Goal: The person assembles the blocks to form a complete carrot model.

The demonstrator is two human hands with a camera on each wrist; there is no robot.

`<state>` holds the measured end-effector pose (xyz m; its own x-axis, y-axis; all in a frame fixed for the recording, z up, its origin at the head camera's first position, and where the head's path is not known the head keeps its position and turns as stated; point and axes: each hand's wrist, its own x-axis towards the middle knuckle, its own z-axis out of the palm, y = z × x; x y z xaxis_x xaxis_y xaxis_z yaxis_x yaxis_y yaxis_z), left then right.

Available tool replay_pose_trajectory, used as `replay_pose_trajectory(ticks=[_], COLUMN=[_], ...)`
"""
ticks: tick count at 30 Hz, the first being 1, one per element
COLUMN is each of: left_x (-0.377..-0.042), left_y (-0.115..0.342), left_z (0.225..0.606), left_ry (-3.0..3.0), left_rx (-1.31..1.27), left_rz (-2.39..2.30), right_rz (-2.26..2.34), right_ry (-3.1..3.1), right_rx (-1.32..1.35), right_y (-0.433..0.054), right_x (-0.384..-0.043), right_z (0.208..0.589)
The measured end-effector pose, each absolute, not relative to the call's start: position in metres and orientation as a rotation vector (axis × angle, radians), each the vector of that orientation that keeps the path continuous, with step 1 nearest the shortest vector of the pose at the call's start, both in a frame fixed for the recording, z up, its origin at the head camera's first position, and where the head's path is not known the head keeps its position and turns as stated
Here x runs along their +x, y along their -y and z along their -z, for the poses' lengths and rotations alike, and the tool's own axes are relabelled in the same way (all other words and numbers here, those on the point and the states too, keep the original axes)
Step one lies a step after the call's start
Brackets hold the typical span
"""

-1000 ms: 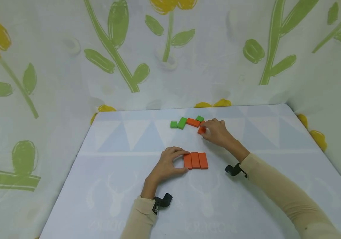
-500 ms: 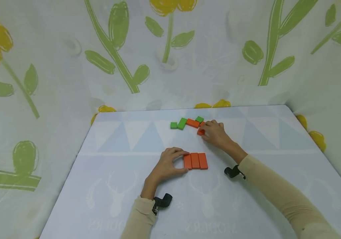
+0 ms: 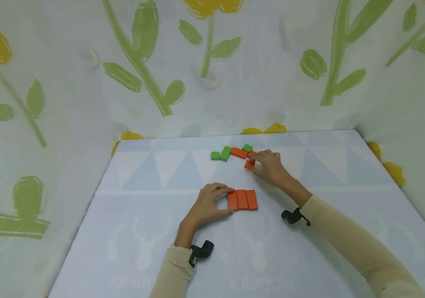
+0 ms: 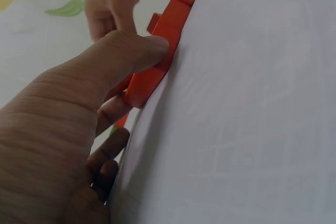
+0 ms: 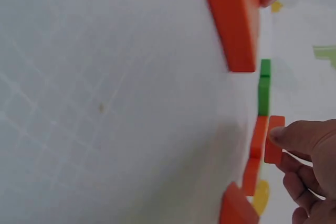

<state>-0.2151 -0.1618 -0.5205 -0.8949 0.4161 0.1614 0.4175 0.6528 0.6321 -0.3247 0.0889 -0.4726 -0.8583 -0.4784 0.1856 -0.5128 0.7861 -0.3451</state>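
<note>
Orange blocks [image 3: 242, 200], three abreast: your left hand [image 3: 206, 203], thumb-to-finger spread wide, grips the nearest; your right hand [image 3: 270, 166] narrowly pinches a single block [image 5: 273, 151], green blocks [image 3: 225, 153] leftward.

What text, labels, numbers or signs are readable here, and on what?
"MODERN": faint pale print on the table, below the right deer print; the letters look mirrored.
Below the left deer print: similar lettering by the left sleeve, too faint to read fully.
Orange blocks, green blocks: no text visible.
Numbers, brands, signs: none readable.
</note>
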Motion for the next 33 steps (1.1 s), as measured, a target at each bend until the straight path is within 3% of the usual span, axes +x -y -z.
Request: replay_pose_trajectory(ticks=[15, 33], left_x=[-0.216, -0.217], left_y=[0.163, 0.163], left_z=[0.521, 0.523], left_ry=[2.871, 2.832], left_rx=[-0.681, -0.732], left_rz=[1.116, 1.138], right_rz=[-0.805, -0.781], right_ry=[2.646, 2.514], right_rx=[1.108, 1.36], right_y=[-0.101, -0.096], right_x=[-0.264, -0.212], right_z=[0.447, 0.472])
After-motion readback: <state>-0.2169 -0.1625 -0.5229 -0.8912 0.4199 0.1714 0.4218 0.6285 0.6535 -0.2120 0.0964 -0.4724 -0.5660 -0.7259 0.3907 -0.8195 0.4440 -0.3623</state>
